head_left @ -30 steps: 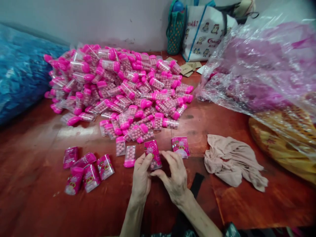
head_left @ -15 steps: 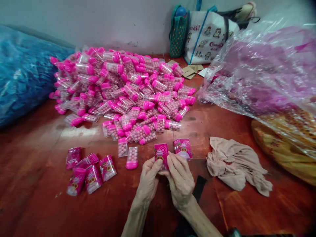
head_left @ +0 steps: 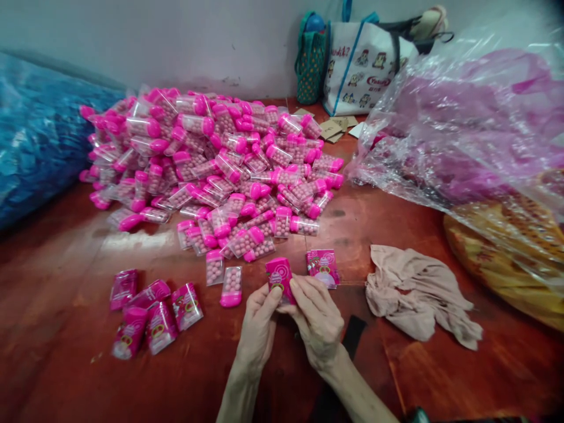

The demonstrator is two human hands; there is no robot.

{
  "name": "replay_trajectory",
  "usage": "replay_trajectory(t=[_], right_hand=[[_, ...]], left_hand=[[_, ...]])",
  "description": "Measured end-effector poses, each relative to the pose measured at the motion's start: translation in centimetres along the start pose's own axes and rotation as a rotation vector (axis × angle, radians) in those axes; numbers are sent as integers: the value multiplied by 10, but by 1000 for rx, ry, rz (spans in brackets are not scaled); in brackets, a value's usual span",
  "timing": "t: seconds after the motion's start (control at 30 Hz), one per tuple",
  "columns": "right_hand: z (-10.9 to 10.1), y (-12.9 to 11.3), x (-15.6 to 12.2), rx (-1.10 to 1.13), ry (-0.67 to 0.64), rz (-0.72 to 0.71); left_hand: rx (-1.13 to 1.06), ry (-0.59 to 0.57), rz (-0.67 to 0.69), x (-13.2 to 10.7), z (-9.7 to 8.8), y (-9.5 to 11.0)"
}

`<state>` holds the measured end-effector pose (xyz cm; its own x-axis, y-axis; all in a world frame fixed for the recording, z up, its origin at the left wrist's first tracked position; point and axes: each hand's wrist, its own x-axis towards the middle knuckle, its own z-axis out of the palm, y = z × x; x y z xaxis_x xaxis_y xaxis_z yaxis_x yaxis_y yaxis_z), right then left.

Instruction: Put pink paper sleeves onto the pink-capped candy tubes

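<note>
Both my hands hold one small pink candy case (head_left: 279,278) upright just above the red table (head_left: 79,376). My left hand (head_left: 259,326) pinches its left side with thumb and fingers. My right hand (head_left: 318,319) grips its right side, fingers curled. A pink printed label wraps the case. A stack of pink labels (head_left: 322,267) lies just right of the case. Two unlabelled cases (head_left: 224,275) lie to its left. A big heap of clear cases with pink caps (head_left: 211,158) fills the table behind.
Several labelled cases (head_left: 152,314) lie in a group at front left. A beige cloth (head_left: 418,294) is crumpled at right. A clear bag of pink stuff (head_left: 471,129) and a yellow bag (head_left: 506,258) sit far right, a blue bag (head_left: 39,135) far left, tote bags (head_left: 352,59) by the wall.
The case has been lifted off the table and turned more upright between my fingers. My hands stay in about the same place.
</note>
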<state>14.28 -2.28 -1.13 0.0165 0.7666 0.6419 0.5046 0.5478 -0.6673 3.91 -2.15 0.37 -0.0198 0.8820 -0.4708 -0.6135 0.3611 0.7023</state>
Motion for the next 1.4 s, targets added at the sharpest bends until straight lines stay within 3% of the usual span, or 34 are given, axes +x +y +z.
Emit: replay_trajectory(t=[0.17,0.43,0.7,0.87,1.1,1.4], right_hand=[[-3,-2,0,68,-97,72],[-7,-2,-3,100,-17,310],[-6,-4,-2,324,47,752],[-8,-6,2,372,4,775],[-9,-7,1,509,-20,808],[-11,-3,2,321,-6,678]], left_hand=[[87,25,-7,-1,-7,6],[280,-155,-25,-6,-11,-1],[248,-151,-40,-6,-7,-10],[331,-127,-40,-6,-3,-8],[267,-164,-124,-6,-2,-7],[135,-208,-155,-8,-2,-4]])
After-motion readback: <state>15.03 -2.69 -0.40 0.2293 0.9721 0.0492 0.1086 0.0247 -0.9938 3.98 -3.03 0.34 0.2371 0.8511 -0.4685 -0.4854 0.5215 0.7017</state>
